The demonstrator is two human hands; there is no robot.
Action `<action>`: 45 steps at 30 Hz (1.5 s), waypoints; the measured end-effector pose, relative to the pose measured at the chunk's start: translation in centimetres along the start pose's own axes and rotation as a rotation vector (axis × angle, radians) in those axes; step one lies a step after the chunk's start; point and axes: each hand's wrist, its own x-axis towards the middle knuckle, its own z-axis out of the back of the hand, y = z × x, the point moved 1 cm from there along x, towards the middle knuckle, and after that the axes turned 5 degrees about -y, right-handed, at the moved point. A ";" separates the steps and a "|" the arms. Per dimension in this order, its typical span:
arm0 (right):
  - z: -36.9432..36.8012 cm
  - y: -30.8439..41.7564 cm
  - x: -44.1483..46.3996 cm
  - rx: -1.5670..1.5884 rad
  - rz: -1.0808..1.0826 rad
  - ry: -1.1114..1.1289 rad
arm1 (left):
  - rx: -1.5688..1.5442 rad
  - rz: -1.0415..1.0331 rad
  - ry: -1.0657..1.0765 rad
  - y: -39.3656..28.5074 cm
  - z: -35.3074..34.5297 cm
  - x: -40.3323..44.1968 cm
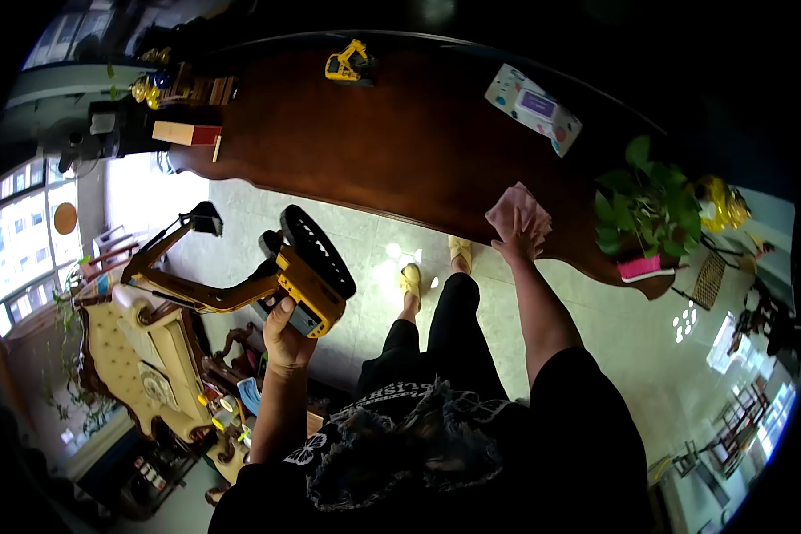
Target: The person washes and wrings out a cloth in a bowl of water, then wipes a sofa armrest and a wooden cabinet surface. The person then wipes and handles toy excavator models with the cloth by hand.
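Observation:
In the head view my left hand [287, 336] grips a large yellow-and-black toy excavator [316, 280] by the rear of its body. The excavator is tilted in the air over the floor, its black track turned up and away from me and its arm and bucket reaching left. My right hand [521, 244] has a folded pink cloth [518, 214] in its fingers, at the near edge of the dark wooden table [400, 151]. Some of the fingers are hidden by the cloth. Whether the cloth touches the tabletop I cannot tell.
A smaller yellow toy excavator [350, 62] and a pack of wipes [536, 107] lie toward the table's far side. A leafy plant [641, 200] and a pink item [639, 267] are at the right end, a red-and-tan box [187, 133] at the left. A tufted sofa [120, 356] stands lower left.

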 end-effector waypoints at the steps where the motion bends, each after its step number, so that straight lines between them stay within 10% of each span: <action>1: -0.8 0.3 0.2 -0.044 0.045 -0.106 | -0.024 0.008 -0.046 0.7 -0.3 0.2; 8: -4.5 -2.1 4.8 -0.030 0.341 -0.684 | -0.044 0.112 -0.077 1.2 -0.8 0.6; 12: 1.1 -0.6 6.4 0.460 0.176 -0.218 | -0.040 0.096 -0.044 1.2 -0.8 0.4; 14: 6.2 0.5 3.2 1.204 -0.261 0.401 | 0.029 0.029 -0.078 1.0 -0.9 0.0; 17: 12.1 4.6 -2.6 1.466 0.171 0.625 | -0.002 -0.027 -0.013 -0.3 -1.3 -0.8; 26: 31.7 23.3 -35.2 0.799 1.581 -0.448 | -0.123 -0.161 0.060 -6.0 0.0 -6.0; 36: 31.7 22.9 -47.7 0.028 1.781 -0.487 | -0.227 -0.447 -0.030 -11.8 4.4 -11.0; 45: 31.8 29.5 -54.6 0.345 1.842 -1.061 | -0.189 -0.694 -0.181 -14.3 6.4 -13.3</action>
